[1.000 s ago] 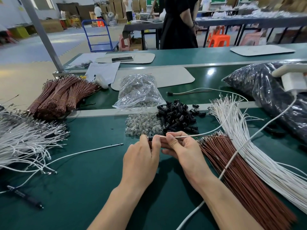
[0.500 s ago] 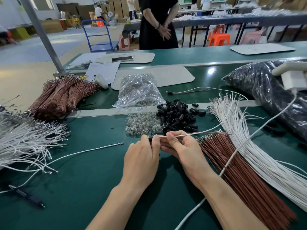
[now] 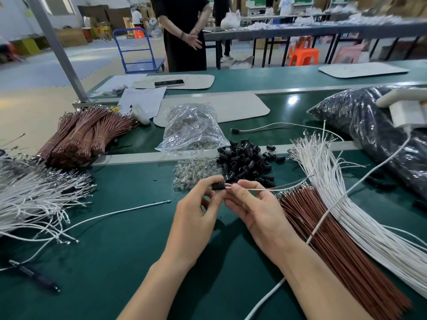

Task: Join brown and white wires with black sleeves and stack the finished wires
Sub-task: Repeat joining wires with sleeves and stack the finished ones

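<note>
Your L hand (image 3: 196,218) pinches black sleeve (image 3: 218,186) | R hand (image 3: 254,211) pinches wire pair (image 3: 258,190) beside it | light, limp, prob. slippery: grip near tips.

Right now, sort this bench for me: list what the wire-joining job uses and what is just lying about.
Job: left hand pinching a black sleeve; right hand pinching the held wires; sleeve pile; brown wires; white wires.
Lying about: pen; paper sheet; phone.

A person in black (image 3: 176,24) stands at the far side, beside a blue hand trolley (image 3: 143,65). An orange stool (image 3: 303,56) sits far right, and a pen (image 3: 34,276) lies near left.
</note>
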`<state>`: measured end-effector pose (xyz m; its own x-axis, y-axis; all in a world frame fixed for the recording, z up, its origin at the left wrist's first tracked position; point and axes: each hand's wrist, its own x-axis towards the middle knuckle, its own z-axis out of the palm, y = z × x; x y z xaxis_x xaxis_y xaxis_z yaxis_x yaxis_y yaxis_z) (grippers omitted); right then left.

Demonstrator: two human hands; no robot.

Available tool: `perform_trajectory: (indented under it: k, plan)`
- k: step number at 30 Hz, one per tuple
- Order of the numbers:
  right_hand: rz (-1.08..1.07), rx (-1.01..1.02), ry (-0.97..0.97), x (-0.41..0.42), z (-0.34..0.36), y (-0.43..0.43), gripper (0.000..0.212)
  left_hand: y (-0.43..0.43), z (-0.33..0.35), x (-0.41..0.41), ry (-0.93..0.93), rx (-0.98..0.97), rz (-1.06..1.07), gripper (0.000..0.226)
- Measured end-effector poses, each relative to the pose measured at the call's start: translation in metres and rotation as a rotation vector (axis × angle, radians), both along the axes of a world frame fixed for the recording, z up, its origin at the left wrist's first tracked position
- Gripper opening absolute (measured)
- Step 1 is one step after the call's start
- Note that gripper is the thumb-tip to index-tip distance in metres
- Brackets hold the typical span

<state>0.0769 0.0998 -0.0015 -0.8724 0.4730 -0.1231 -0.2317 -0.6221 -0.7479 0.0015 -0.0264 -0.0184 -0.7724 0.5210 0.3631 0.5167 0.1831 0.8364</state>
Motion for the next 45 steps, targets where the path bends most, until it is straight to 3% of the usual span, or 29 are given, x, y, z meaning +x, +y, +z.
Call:
perform_trajectory:
  k: [10,19,27,31,36,45]
  plan:
    - [-0.014,0.323,-0.01,0.0,-0.009,-0.008,0.013,0.001,0.005,0.006,0.018,-0.272,0.183,0.057]
    - [0.004,0.247,-0.054,0.0,-0.007,-0.009,0.012,0.005,0.006,0.008,0.031,-0.33,0.231,0.054]
    - [0.007,0.293,-0.071,-0.001,-0.007,-0.01,0.01,0.003,0.001,0.006,0.006,-0.286,0.213,0.057]
    - [0.012,0.252,0.0,-0.001,-0.003,-0.009,0.013,0.001,0.007,0.002,-0.165,-0.052,0.049,0.044]
    - [-0.037,0.136,0.049,0.0,0.0,-0.004,0.032,-0.002,0.013,-0.004,-0.316,0.141,-0.035,0.021]
    - [-0.031,0.176,0.028,-0.001,-0.003,-0.005,0.028,0.001,0.008,-0.007,-0.354,0.16,-0.028,0.014]
